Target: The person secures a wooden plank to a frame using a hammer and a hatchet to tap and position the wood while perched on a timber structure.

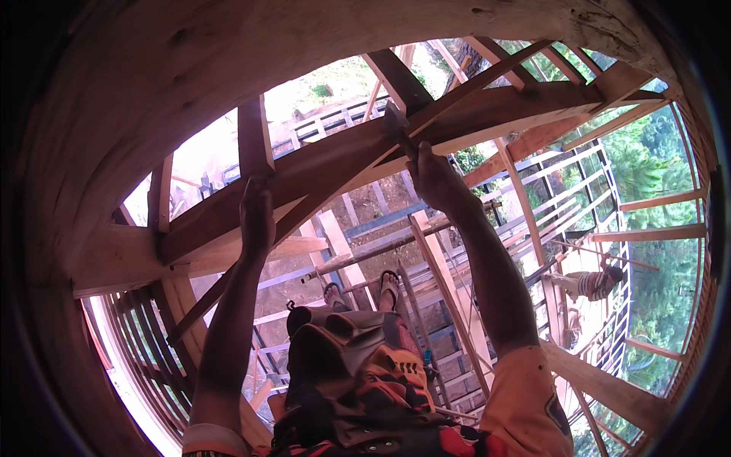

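My right hand [435, 179] is wrapped round the handle of a hammer [396, 123], whose head is raised in front of a long timber beam [335, 156]. Against the same beam, further left, my left hand [257, 217] is closed near the foot of a short upright timber [253, 137]. Whatever its fingers may pinch is hidden or too small to tell. A thin diagonal brace [327, 196] crosses the beam and passes between my two hands.
A large pale timber [251, 57] arches close overhead. Below, my sandalled feet [389, 291] are among poles and open framing, with the ground visible through gaps. A dark pouch [335, 346] hangs at my waist. Another person [594, 283] is lower down at the right.
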`<state>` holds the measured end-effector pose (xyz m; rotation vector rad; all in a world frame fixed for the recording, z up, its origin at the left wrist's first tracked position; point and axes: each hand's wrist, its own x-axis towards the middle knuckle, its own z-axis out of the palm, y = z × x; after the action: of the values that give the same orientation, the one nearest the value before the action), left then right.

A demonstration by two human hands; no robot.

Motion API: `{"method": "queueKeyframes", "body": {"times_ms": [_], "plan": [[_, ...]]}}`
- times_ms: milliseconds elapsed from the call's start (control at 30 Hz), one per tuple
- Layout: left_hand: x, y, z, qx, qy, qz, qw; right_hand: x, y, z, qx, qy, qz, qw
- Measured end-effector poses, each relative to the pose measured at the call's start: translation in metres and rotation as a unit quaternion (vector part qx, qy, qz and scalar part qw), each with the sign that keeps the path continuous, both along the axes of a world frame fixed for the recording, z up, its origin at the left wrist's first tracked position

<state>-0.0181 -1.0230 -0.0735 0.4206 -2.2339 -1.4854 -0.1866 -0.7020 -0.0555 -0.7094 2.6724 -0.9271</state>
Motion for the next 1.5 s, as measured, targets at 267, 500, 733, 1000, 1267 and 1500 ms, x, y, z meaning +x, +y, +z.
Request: {"method": "queueKeyframes", "body": {"times_ms": [267, 500, 733, 1000, 1267, 1500], "plan": [[-0.132, 0.109, 0.005, 0.067, 0.116, -0.085, 0.987, 0.008, -0.011, -0.003, -0.016, -0.019, -0.036, 0.999], [-0.139, 0.126, -0.004, -0.177, 0.112, -0.095, 0.973, 0.010, 0.000, -0.001, -0.022, -0.030, -0.045, 0.998], [-0.142, 0.119, -0.022, -0.123, 0.183, -0.093, 0.971, 0.011, -0.005, 0.022, 0.010, -0.096, -0.043, 0.994], [-0.128, 0.123, -0.009, -0.028, 0.052, -0.097, 0.994, 0.050, 0.012, 0.043, -0.099, 0.032, 0.010, 0.994], [-0.124, 0.126, 0.006, 0.025, 0.053, -0.074, 0.996, 0.048, -0.002, 0.056, -0.154, 0.154, 0.083, 0.973], [-0.125, 0.122, -0.003, -0.004, 0.049, -0.072, 0.996, 0.057, 0.000, 0.090, -0.072, 0.077, 0.036, 0.994]]}}
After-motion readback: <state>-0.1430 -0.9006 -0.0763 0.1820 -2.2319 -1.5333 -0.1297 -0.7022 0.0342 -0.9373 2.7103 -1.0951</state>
